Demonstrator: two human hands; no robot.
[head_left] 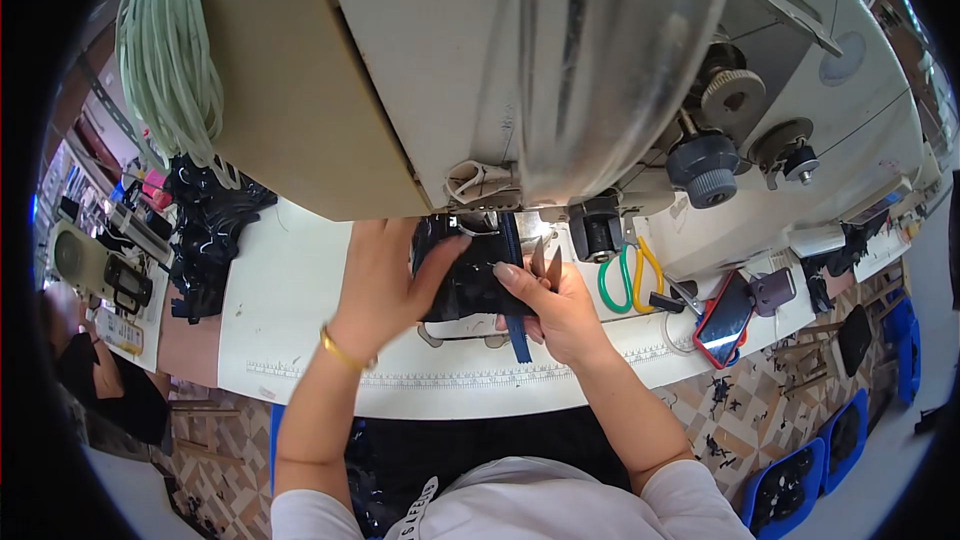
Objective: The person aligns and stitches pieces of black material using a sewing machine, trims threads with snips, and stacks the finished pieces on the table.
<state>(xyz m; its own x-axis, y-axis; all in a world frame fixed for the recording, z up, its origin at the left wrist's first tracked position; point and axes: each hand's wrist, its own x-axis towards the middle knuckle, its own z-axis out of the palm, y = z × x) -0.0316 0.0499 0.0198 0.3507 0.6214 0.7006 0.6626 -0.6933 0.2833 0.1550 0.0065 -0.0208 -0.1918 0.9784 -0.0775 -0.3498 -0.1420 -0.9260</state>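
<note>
A piece of shiny black fabric (465,285) lies on the sewing machine bed under the machine head. My left hand (385,280) is flat at its left edge, thumb spread out over the fabric; the machine head hides some fingertips. From the right, my right hand (562,310) pinches the fabric's edge between thumb and fingers. A pair of thread snips (541,262) pokes up out of that same hand, blades apart. Beside the fabric runs a dark blue zipper tape (517,335), its end hanging toward me past my right fingers.
Scissors with green and yellow handles (630,280) lie right of my right hand. Further right is a red-cased phone (722,320). A black fabric pile (205,240) sits at left; a person's arm (105,370) shows beyond. Blue bins (787,490) stand on the floor.
</note>
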